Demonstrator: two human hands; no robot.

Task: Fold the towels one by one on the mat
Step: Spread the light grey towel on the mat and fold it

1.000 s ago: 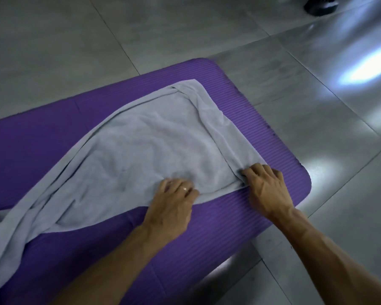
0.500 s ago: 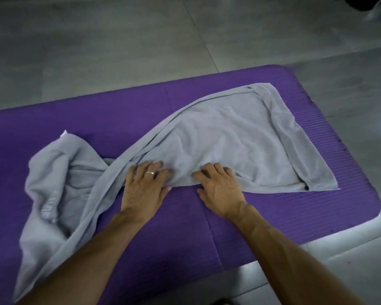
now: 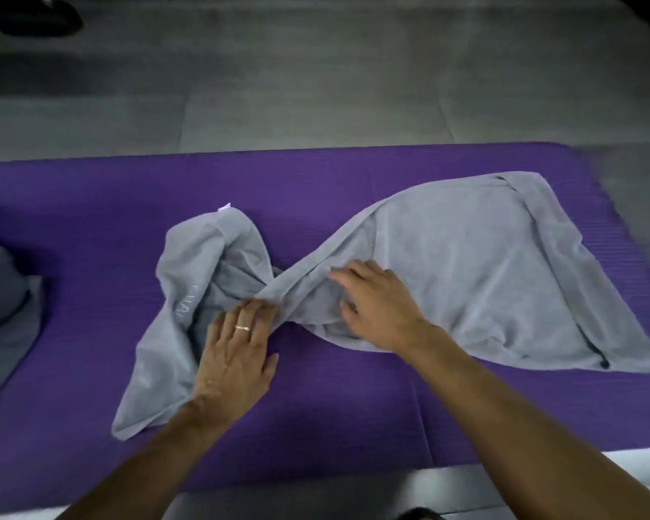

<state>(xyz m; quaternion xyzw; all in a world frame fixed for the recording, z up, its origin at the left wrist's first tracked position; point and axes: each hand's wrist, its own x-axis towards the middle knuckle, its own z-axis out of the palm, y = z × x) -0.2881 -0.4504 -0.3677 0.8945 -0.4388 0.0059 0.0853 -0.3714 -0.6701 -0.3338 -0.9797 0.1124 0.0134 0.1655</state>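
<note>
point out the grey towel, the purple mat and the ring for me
grey towel (image 3: 466,257): head view, on its flat right half
purple mat (image 3: 91,204): head view, on a bare part left of the towel
ring (image 3: 242,328): head view, on the band on a left-hand finger

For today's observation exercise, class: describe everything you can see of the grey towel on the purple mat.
The grey towel is soft, thin-looking cloth lying on the purple mat. Its right part is spread fairly flat with one edge folded over; its left part is bunched and twisted, with a small white tag and faint lettering. The left hand rests on the twisted middle, and the right hand touches the cloth beside it.
</note>
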